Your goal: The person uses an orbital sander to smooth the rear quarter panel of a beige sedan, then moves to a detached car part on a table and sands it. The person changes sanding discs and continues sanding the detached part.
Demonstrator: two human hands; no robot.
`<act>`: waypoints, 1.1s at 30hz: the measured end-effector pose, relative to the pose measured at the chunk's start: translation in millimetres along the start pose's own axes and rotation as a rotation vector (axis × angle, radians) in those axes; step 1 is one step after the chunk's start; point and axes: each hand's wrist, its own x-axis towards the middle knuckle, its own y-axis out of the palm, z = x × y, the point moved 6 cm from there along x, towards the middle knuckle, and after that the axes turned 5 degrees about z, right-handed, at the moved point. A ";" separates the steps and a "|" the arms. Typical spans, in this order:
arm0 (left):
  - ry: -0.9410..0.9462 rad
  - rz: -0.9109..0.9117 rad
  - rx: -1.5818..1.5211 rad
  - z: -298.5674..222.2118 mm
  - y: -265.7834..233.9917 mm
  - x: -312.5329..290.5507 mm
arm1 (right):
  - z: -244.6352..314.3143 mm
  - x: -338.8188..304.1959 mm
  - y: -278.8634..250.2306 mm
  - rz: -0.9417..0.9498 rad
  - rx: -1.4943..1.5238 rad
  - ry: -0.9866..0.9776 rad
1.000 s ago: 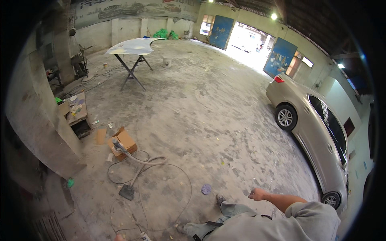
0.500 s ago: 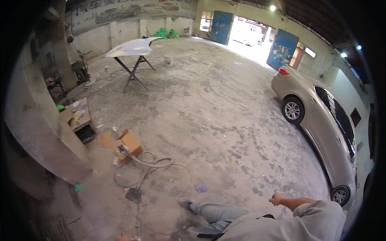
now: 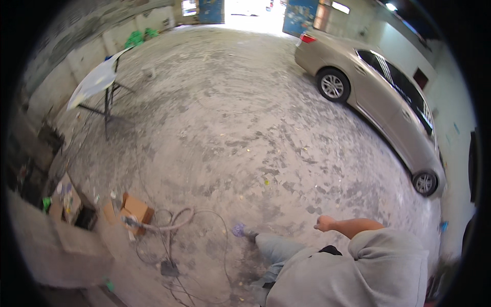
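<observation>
My right hand (image 3: 324,223) hangs above the concrete floor in front of my grey sweatshirt (image 3: 327,276), its fingers curled in with nothing visible in them. My left hand is out of view. One leg in pale jeans (image 3: 281,248) is stepping forward, its shoe next to a round purple disc (image 3: 238,229) lying flat. To the left, a thick hose (image 3: 176,221) loops out of an open cardboard box (image 3: 138,209), with thin cables around it. A dark flat piece (image 3: 169,268) lies among those cables.
A beige car (image 3: 381,84) stands along the right. A pale body panel (image 3: 97,79) rests on a black stand (image 3: 107,105) at the far left, near a white bucket (image 3: 149,72). A cluttered low bench (image 3: 76,202) is on the left. Blue doors (image 3: 299,18) flank the bright doorway.
The view has swung right and down, so car, panel and box sit further left. My left hand, barely showing at the lower edge before, has gone out of view. My foot is closer to the purple disc.
</observation>
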 end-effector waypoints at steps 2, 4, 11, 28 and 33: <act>0.114 0.112 0.062 -64.6 60.7 -15.7 | 14.6 29.4 -4.7 0.059 0.101 0.043; 0.209 0.243 0.133 -127.0 127.1 -39.3 | 13.2 61.8 -12.4 0.158 0.191 0.093; 0.315 0.723 0.355 -277.9 280.8 -115.1 | -24.6 139.1 -106.9 0.085 0.390 0.169; 0.793 0.973 0.248 -890.2 673.2 -15.9 | -26.0 373.7 -310.2 -0.273 0.732 0.336; 0.419 1.127 0.366 -898.4 771.4 56.6 | -37.9 406.2 -378.4 -0.052 0.876 0.675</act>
